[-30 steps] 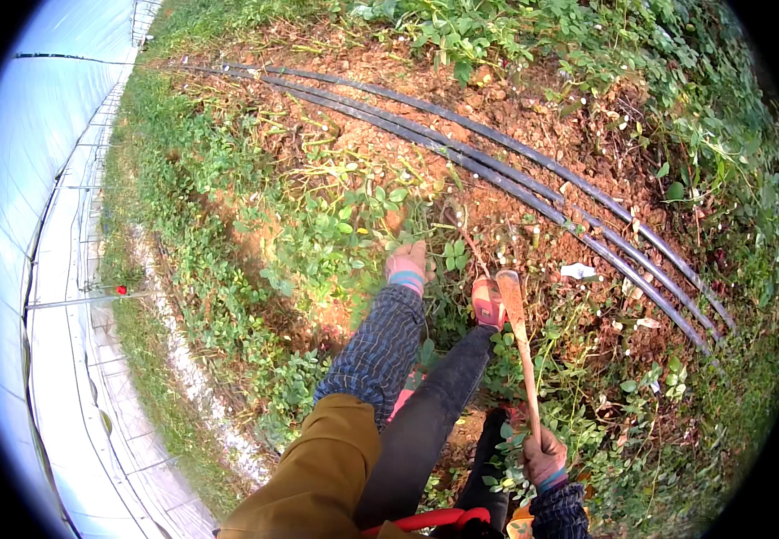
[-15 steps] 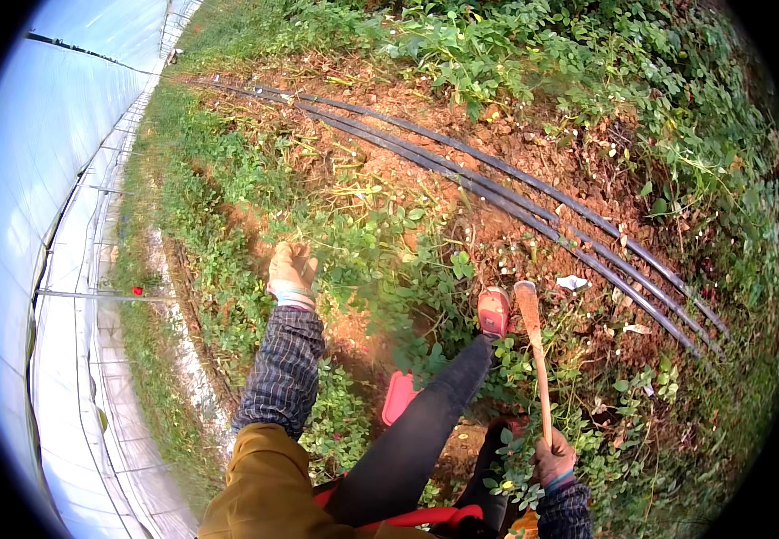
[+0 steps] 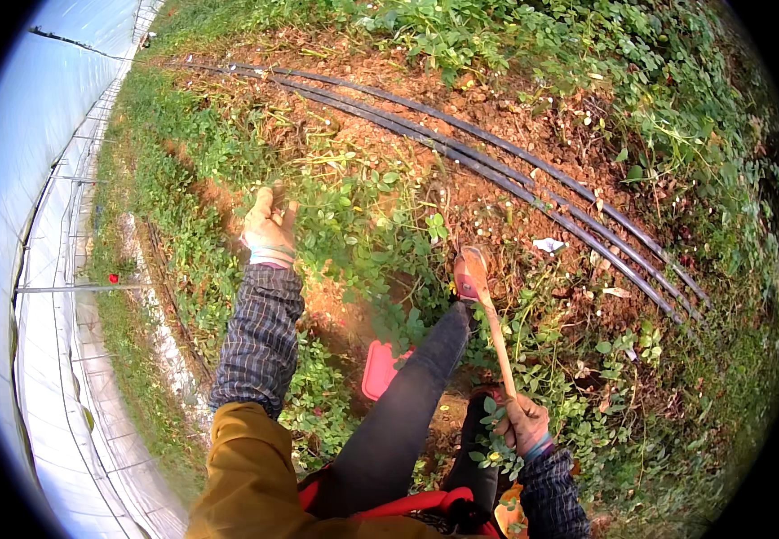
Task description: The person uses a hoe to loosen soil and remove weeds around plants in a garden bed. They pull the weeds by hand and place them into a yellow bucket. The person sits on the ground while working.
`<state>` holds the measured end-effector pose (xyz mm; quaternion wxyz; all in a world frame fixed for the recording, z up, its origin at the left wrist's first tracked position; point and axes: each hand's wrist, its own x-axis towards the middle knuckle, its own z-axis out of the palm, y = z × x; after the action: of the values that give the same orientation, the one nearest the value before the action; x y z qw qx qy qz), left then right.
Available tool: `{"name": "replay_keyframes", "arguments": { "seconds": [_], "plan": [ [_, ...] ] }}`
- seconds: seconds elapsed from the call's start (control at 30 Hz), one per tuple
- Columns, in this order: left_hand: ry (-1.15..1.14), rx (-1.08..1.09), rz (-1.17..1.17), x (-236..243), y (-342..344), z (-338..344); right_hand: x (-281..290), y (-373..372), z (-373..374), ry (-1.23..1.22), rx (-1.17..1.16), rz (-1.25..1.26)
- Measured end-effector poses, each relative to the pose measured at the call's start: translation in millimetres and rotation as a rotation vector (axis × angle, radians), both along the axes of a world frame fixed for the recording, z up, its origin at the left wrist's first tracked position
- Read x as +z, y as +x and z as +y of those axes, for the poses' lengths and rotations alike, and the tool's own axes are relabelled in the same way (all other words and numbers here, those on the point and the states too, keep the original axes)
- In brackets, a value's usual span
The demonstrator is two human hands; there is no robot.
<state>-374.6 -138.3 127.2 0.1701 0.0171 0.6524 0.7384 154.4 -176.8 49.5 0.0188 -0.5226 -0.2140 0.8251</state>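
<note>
A head-worn fisheye looks down and ahead. The left hand and right hand are near, the soil beyond.

Plastic walls, leafy plants and hoses show a greenhouse.

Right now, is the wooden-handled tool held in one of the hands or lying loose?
Held: the right hand is closed around the near end of the wooden-handled tool, which extends forward.
</note>
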Motion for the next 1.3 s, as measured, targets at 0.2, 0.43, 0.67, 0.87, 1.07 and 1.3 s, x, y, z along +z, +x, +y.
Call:
{"name": "replay_keyframes", "arguments": {
  "seconds": [0.2, 0.43, 0.67, 0.87, 1.07, 1.3],
  "plan": [
    [0.002, -0.122, -0.194, -62.6, 31.4, -6.9, -13.9, -20.5, -2.2, -0.086, 0.049, -0.031],
    [-0.052, -0.215, -0.179, -117.5, 82.8, -0.3, -42.5, -40.4, 10.3, -0.044, 0.023, -0.118],
    [-0.209, 0.024, -0.457, -154.7, 177.6, 8.7, -129.3, -55.5, 32.9, 0.321, 0.280, -0.259],
    [-0.375, -0.022, -0.452, -177.6, 189.1, 28.0, -133.4, -59.6, 52.5, 0.378, 0.478, -0.382],
    [-0.658, -0.051, -0.319, -221.7, 135.8, 26.3, -169.2, -117.4, 80.3, 0.740, 0.817, -0.545],
    [-1.131, -0.469, -0.179, -253.4, 143.9, 80.8, -211.6, -157.3, 83.3, 0.697, 0.417, -0.372]
  ]
}}
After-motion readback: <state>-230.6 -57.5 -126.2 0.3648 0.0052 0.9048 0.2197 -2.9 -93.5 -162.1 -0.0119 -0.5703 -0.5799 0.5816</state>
